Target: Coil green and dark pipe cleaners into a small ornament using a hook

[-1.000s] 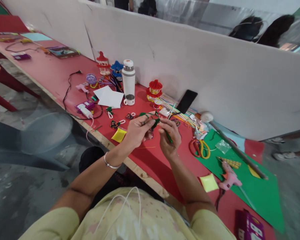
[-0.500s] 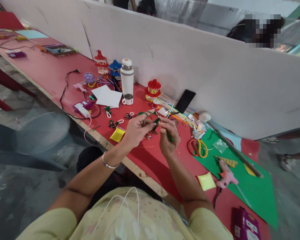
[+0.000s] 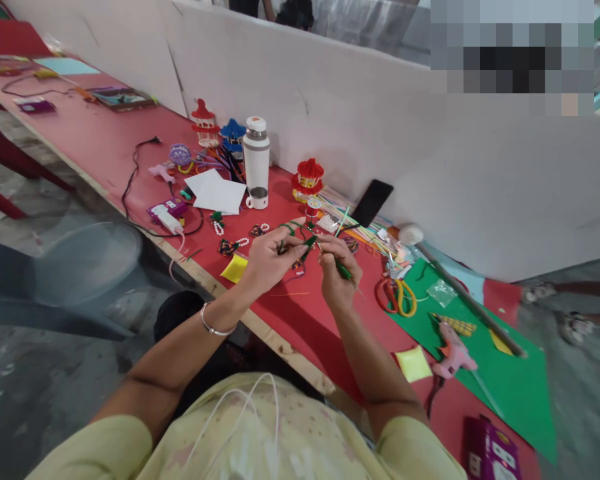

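Observation:
My left hand (image 3: 271, 259) pinches a small piece of dark green yarn work (image 3: 309, 244) between thumb and fingers, with a green strand looped over the fingers. My right hand (image 3: 339, 275) is closed around a green-handled crochet hook (image 3: 345, 270); its front end meets the yarn work, though the exact stitch is too small to make out. Under the hands lies a dark beaded piece, partly covered. Just beyond them stand a red thread spool (image 3: 313, 208) and a packet of white beads (image 3: 329, 223).
A white bottle (image 3: 257, 163) stands behind the left hand. Scissors (image 3: 396, 295), a pink glue gun (image 3: 454, 352) and a green sheet (image 3: 517, 393) lie to the right. Beaded keyrings (image 3: 227, 247) and a yellow packet (image 3: 235, 268) sit left. A partition (image 3: 380, 127) borders the table.
Both hands keep their hold and stay over the same spot. The right hand and crochet hook have turned slightly, showing more of the green handle.

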